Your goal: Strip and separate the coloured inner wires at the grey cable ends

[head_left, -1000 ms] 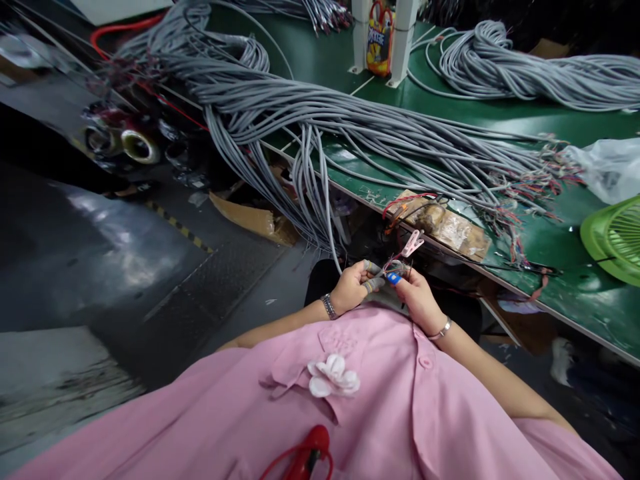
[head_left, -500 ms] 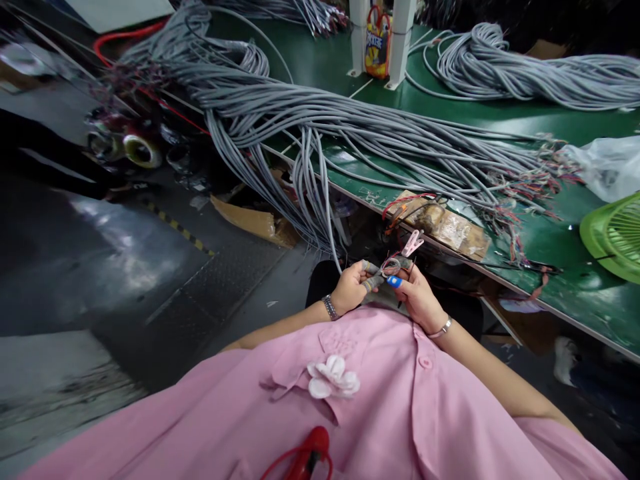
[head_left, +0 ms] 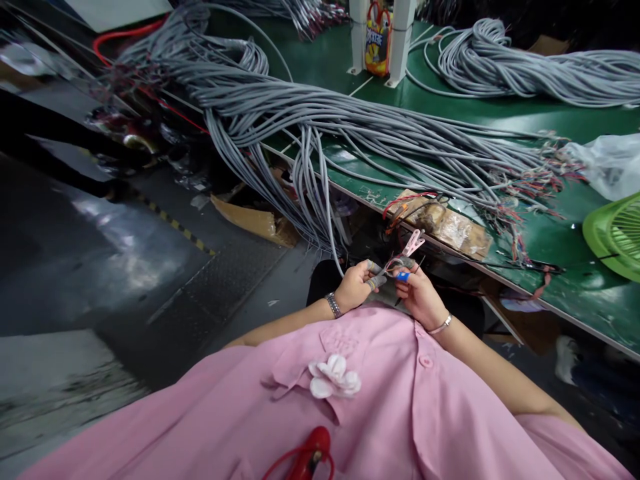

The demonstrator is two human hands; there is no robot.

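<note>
In front of my chest, my left hand (head_left: 354, 290) pinches the end of a grey cable (head_left: 332, 240) that hangs over the table edge; grey covers wrap some fingertips. Thin coloured wires (head_left: 393, 265) fan out between the two hands. My right hand (head_left: 421, 299) is closed on these wires, with a blue band round its thumb. A thin dark stick-like thing shows past its fingers; its kind I cannot make out. Just beyond the fingertips stands a pink clip (head_left: 413, 244), close to a taped cardboard block (head_left: 457, 230) at the table edge.
A large bundle of grey cables (head_left: 380, 123) with stripped ends lies across the green table (head_left: 545, 123). To the right are a green fan (head_left: 617, 237) and a plastic bag (head_left: 607, 167). Another cable coil (head_left: 500, 63) lies behind. A person's legs (head_left: 60, 143) are at the left.
My right hand has shifted slightly right, its thumb drawing away from my left fingers, and the wires between them show more. At the left, the person's legs have moved.
</note>
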